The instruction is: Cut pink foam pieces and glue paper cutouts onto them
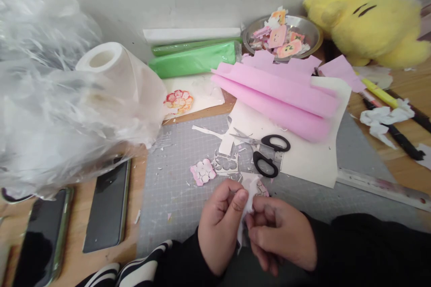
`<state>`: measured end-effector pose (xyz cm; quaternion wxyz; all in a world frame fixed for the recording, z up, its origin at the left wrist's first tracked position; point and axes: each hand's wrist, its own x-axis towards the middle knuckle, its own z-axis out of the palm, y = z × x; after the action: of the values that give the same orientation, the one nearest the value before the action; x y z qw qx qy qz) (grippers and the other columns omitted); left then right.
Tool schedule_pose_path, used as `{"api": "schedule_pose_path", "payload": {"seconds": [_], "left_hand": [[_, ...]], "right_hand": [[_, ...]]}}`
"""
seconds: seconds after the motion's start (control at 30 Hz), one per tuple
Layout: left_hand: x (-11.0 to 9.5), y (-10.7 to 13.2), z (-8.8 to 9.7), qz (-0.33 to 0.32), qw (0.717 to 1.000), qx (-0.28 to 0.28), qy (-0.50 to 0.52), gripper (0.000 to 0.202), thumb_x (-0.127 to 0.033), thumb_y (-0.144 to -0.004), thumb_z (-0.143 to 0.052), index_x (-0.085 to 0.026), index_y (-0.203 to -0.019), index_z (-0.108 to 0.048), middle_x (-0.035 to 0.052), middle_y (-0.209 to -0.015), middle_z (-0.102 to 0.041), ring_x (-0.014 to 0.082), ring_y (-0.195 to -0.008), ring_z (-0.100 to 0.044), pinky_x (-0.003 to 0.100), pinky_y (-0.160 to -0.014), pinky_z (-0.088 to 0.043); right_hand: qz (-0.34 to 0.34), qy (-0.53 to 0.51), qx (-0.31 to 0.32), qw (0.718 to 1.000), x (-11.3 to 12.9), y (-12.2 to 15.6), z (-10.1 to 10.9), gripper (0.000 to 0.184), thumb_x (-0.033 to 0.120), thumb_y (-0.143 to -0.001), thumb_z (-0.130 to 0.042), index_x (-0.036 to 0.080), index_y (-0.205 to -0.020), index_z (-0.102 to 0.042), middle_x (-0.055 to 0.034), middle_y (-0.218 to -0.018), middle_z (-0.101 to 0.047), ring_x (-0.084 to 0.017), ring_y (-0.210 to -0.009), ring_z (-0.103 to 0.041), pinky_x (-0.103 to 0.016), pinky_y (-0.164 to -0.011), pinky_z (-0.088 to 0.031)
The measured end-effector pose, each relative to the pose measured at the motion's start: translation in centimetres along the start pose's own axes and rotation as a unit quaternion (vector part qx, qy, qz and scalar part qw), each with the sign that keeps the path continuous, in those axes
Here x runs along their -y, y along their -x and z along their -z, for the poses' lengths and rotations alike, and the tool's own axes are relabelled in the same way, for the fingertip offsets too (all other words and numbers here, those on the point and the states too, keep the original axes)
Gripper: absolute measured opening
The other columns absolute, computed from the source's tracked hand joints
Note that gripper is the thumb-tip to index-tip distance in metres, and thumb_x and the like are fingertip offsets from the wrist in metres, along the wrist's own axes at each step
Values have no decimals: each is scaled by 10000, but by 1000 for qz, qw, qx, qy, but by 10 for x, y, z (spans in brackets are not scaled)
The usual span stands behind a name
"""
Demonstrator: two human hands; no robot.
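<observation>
My left hand (220, 224) and my right hand (279, 233) meet at the near edge of a grey cutting mat (175, 188). Both pinch a small white and pink paper cut-out (251, 188) between thumb and fingers. Just beyond them lie a pink flower cut-out (203, 171), white paper offcuts (226, 161) and black-handled scissors (267, 152), blades apart. Rolled pink paper sheets (279, 96) rest on a cream sheet (310, 157) behind the scissors.
Two phones (107, 206) (43, 237) lie on the wooden table at left, under crumpled clear plastic (43, 112) and a white paper roll (104, 60). Green rolls (195, 58), a metal bowl of stickers (283, 36), a yellow plush toy (370, 13), pens (380, 94) and a metal ruler (384, 186) lie further back and right.
</observation>
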<state>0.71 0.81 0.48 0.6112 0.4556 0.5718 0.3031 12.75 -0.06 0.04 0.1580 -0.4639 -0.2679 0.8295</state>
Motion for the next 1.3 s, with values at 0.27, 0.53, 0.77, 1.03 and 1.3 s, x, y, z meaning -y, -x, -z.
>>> {"api": "schedule_pose_path", "payload": {"seconds": [0.27,0.53,0.77,1.03,1.3], "left_hand": [[2,0,-1,1,1000,11,3,214,-346,-770,-445,-176,-640,-458,-41,-532,-396,85,-511,-374,191,-501,-338],[2,1,0,5,1000,20,-7,228,-362,-773,-437,-173,-645,-449,-40,-536,-390,84,-510,-359,192,-502,-324],[2,0,0,4,1000,15,3,234,-371,-767,-445,-175,-640,-457,-33,-545,-408,92,-523,-383,197,-520,-339],[1,1,0,10,1000,16,15,231,-372,-770,-433,-177,-648,-447,-40,-529,-409,88,-501,-372,196,-504,-328],[1,0,0,-2,1000,18,-13,236,-376,-773,-426,-177,-648,-450,-40,-526,-382,89,-501,-354,195,-493,-320]], "right_hand": [[-20,-15,22,999,-3,0,-3,47,193,-659,-427,161,-655,-393,71,-358,-492,-40,-230,-382,-114,-240,-247],[14,-9,-8,1000,0,0,0,100,217,-649,-476,153,-659,-399,62,-386,-514,-40,-259,-412,-118,-265,-290],[20,-30,-8,999,1,-1,0,155,261,-639,-504,156,-669,-394,56,-387,-518,-48,-264,-416,-131,-271,-301],[32,-56,1,998,4,-1,2,189,292,-623,-519,154,-688,-406,58,-380,-513,-56,-268,-423,-144,-282,-319],[13,-72,-6,997,8,-1,1,121,226,-552,-450,164,-631,-383,66,-328,-478,-67,-255,-419,-157,-281,-327]]}}
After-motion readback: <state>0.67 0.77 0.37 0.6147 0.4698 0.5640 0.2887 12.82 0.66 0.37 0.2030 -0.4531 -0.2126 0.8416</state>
